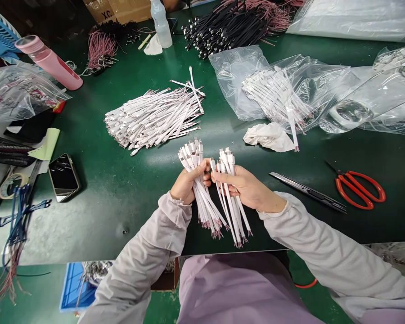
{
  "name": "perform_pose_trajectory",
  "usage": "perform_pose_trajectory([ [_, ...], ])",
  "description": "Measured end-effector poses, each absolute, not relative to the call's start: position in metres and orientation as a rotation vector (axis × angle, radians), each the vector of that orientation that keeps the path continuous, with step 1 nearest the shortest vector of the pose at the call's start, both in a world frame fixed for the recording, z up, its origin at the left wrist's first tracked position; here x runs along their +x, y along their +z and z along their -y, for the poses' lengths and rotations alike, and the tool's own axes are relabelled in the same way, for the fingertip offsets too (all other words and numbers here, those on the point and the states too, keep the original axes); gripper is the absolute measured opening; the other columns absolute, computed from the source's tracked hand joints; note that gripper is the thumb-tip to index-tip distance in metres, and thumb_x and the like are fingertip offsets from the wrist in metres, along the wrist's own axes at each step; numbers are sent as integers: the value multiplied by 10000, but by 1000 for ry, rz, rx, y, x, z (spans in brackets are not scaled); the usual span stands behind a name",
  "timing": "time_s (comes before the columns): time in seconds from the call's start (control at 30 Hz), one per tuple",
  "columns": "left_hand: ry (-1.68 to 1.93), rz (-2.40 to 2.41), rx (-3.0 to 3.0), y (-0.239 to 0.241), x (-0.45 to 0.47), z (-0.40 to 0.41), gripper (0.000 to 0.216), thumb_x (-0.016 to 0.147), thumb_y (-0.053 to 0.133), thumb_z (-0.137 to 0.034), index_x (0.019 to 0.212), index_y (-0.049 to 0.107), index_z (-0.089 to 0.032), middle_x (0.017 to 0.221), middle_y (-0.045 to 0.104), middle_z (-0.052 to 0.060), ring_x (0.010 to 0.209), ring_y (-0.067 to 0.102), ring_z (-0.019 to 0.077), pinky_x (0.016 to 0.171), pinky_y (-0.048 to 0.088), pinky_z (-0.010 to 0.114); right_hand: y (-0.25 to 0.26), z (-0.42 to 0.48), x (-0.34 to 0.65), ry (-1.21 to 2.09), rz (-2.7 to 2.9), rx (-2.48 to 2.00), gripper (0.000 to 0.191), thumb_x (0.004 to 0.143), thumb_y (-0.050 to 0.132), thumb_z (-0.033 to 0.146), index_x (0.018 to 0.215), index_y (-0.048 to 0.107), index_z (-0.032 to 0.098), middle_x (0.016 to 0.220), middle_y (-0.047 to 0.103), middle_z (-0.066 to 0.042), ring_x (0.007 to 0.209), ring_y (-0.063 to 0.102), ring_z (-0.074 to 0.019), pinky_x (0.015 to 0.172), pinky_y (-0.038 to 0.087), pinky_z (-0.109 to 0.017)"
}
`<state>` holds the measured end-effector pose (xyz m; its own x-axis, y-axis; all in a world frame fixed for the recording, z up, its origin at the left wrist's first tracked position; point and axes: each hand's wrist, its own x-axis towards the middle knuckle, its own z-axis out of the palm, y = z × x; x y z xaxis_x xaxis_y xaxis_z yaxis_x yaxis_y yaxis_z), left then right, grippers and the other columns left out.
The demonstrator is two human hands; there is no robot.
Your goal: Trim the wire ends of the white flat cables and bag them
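My left hand (188,182) is closed round a bundle of short white USB cables (202,198), plugs up and stripped pink wire ends down. Beside it my right hand (248,186) grips a smaller bunch of the same white cables (235,220). The two hands nearly meet at the fingertips, above the table's front edge. Just beyond them lies a large loose pile of white cables (155,117), its plugs mostly toward the left. More white cables (276,92) rest on and in a clear plastic bag (234,96) at the right.
To the right lie a utility knife (307,192) and red-handled scissors (359,189). A crumpled tissue (268,137) is near the bag. On the left are a phone (64,177) and a pink bottle (50,63). Black cables (226,29) and a clear squeeze bottle (161,24) stand at the back.
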<state>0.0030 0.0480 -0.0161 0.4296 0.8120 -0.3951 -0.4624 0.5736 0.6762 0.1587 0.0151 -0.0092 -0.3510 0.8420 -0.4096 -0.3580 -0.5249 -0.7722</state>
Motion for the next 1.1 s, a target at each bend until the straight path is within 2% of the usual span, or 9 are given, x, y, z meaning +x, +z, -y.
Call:
perform_pose_trajectory([
  [0.17, 846, -785, 493, -15, 4, -47, 288, 668, 827, -268, 817, 644, -104, 694, 544, -15, 526, 484, 39, 466, 443, 152, -10, -16, 159, 1935, 778, -1029, 293, 722, 781, 390, 801, 632, 150, 625, 533, 35, 451, 264, -25, 397, 124, -216],
  [0.37, 791, -833, 538, -10, 3, -46, 333, 655, 755, -150, 971, 664, -101, 665, 587, -3, 556, 551, 85, 527, 499, 201, -10, -17, 160, 1927, 798, -1001, 304, 742, 765, 385, 879, 635, 146, 695, 593, 17, 447, 293, -16, 396, 154, -206],
  [0.47, 760, -836, 586, -10, 2, -46, 377, 636, 763, -141, 997, 660, -108, 705, 628, 11, 587, 586, 108, 553, 522, 226, -10, -16, 159, 1874, 809, -1013, 297, 762, 747, 389, 910, 631, 159, 714, 598, 14, 502, 443, -48, 415, 256, -190],
  [0.57, 743, -828, 650, -13, 2, -46, 379, 630, 810, -181, 971, 657, -119, 744, 652, 16, 592, 593, 103, 576, 529, 231, -11, -15, 157, 1758, 838, -1016, 271, 762, 742, 384, 889, 631, 172, 750, 612, 7, 641, 581, -114, 508, 418, -217],
  [0.7, 699, -850, 768, -14, 4, -42, 367, 600, 856, -217, 886, 643, -129, 704, 629, -6, 570, 567, 89, 554, 493, 216, -15, -13, 154, 1657, 853, -1017, 258, 757, 741, 396, 865, 629, 190, 722, 605, 12, 623, 581, -138, 569, 510, -285],
  [0.93, 680, -880, 908, -12, 14, -35, 376, 545, 889, -290, 777, 643, -128, 626, 576, -25, 506, 483, 71, 489, 417, 217, -19, -12, 152, 1531, 944, -1093, 233, 797, 698, 419, 846, 596, 216, 734, 610, -12, 558, 588, -167, 505, 521, -328],
  [1.1, 689, -957, 871, -15, 17, -33, 418, 518, 901, -320, 773, 643, -113, 596, 575, -19, 470, 476, 71, 465, 394, 221, -17, -12, 150, 1474, 938, -1146, 251, 762, 725, 404, 875, 602, 216, 788, 628, -24, 619, 597, -177, 496, 519, -314],
])
